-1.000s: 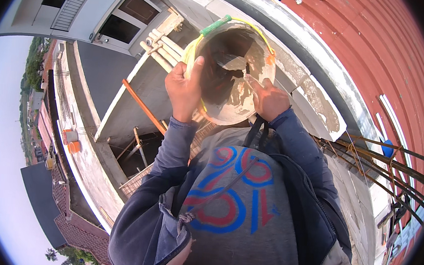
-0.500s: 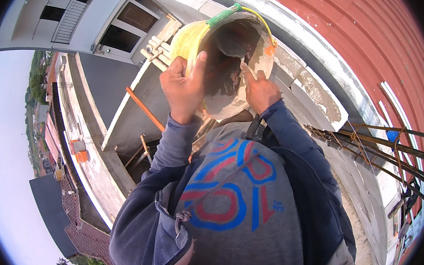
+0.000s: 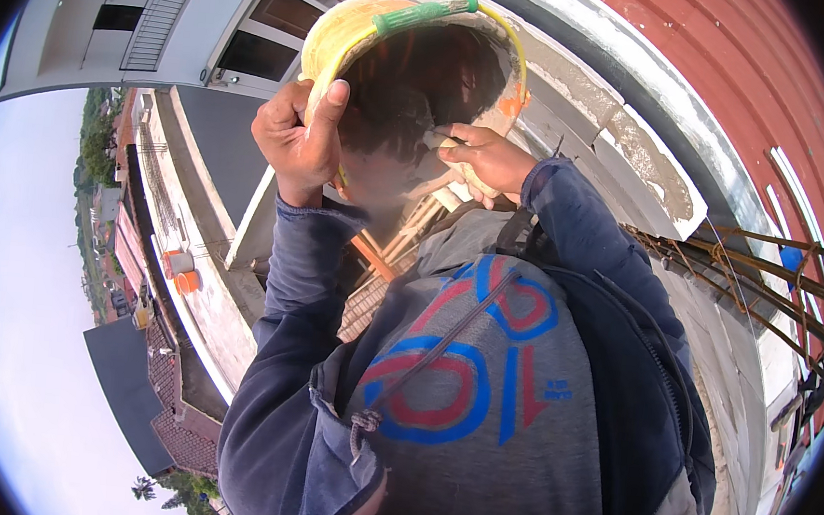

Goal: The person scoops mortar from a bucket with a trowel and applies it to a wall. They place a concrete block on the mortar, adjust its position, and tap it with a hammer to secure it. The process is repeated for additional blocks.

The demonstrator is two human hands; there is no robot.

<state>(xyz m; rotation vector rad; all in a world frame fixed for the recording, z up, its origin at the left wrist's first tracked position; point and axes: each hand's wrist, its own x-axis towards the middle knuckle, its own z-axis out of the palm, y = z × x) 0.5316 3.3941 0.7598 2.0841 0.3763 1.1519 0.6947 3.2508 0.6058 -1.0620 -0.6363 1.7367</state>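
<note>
A yellow bucket point(image 3: 330, 38) with a green grip on its bail handle point(image 3: 426, 15) is tipped, its open mouth turned toward me. Grey cement residue coats its inside. My left hand point(image 3: 297, 142) is closed on the bucket's left rim, thumb at the edge. At the lower right of the mouth, my right hand point(image 3: 497, 161) is wrapped around the pale handle of what looks like a trowel point(image 3: 470, 173). Its blade reaches into the bucket and is hard to make out against the shadow. A dusty haze shows below the lower rim.
A concrete ledge point(image 3: 647, 165) with wet mortar runs along the right, beside a red corrugated roof point(image 3: 734, 99). Rusty rebar point(image 3: 750, 270) sticks out at far right. Left lies a lower walled level with an orange bucket point(image 3: 185, 282). An orange bar point(image 3: 373, 254) is below the bucket.
The bucket and my left hand have shifted left. My right hand has moved lower on the mouth and turned, now showing the tool's pale handle. Haze has appeared under the rim.
</note>
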